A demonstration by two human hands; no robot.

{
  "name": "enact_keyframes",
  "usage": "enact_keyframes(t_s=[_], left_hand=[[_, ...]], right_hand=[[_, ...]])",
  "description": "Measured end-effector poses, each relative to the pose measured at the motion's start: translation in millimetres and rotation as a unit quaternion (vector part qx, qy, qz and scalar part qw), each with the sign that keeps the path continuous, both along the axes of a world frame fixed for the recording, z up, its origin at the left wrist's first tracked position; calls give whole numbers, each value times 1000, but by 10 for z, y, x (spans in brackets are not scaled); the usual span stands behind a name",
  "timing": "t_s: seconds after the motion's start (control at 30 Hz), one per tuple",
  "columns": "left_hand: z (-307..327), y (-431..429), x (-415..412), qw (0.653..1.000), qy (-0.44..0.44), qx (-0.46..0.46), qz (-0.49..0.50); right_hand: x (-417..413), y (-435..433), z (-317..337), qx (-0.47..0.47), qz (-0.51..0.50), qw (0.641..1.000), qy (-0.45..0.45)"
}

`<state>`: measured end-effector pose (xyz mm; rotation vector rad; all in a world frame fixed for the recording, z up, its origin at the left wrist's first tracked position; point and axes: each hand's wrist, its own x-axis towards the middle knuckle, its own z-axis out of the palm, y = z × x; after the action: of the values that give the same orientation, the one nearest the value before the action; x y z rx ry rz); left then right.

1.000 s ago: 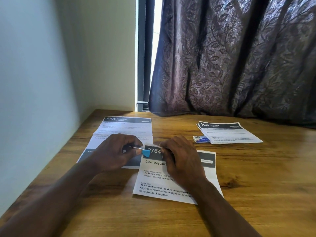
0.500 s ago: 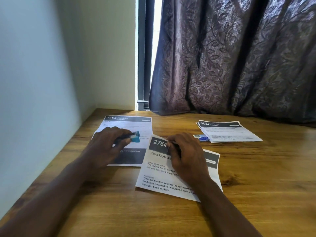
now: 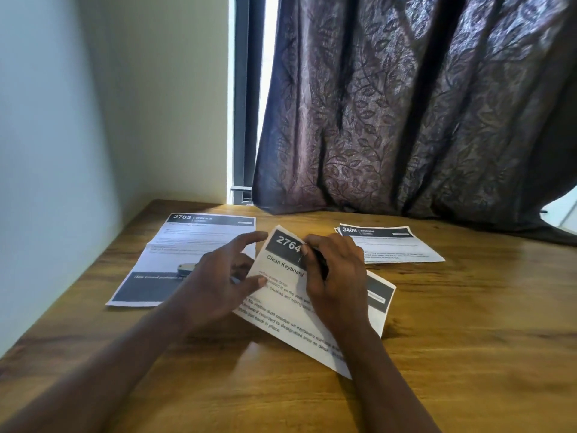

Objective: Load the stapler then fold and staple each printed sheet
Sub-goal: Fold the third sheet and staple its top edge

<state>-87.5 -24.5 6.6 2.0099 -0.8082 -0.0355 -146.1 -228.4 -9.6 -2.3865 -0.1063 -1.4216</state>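
Head view: sheet 2764 (image 3: 281, 295) lay near the middle of the wooden table (image 3: 468, 339), skewed, with its upper left corner raised off the wood. Right hand (image 3: 338, 276) pinched the sheet's top edge just right of the printed number, thumb and forefinger closed on the paper and the other fingers curled over the dark header band. Left hand (image 3: 218, 279) was at the sheet's left edge with fingers spread and nearly straight, holding nothing; the thumb tip touched the paper edge and the forefinger reached toward the raised corner. Stapler (image 3: 186, 268) lay on sheet 2705 (image 3: 193, 239), just behind the left hand and partly hidden by it, only a pale metal end showing. Half a second earlier the left hand had gripped the blue-tipped stapler above sheet 2705; by now it had let go and moved right to sheet 2764, which had turned further and lifted higher at the corner. Both forearms came in from the bottom edge, converging on the sheet, wrists low near the table. Sheets headed 3409 (image 3: 393, 248) lay apart at the right, below the patterned curtain (image 3: 406, 120).
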Motion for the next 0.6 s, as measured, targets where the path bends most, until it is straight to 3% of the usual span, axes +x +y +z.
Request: enact_keyframes(t_s=[0.13,0.27,0.37,0.47,0.5,0.6], left_hand=[[-35,-106,96,995,-2,-96,36],[-34,-308,203,980,3,-180,80],[12,-560,240,965,49,-236,100],[18,-800,212,960,65,-256,95],[10,-874,195,960,67,-258,90],[-32,-1046,157,966,53,-246,63]], right_hand=[[-83,-95,115,29,-129,991,-12],[-210,-350,179,245,-251,935,-45],[-312,-615,68,463,-149,874,10],[-438,-817,112,676,29,731,83],[-468,-887,133,691,62,714,97],[-466,-1139,170,651,53,748,118]])
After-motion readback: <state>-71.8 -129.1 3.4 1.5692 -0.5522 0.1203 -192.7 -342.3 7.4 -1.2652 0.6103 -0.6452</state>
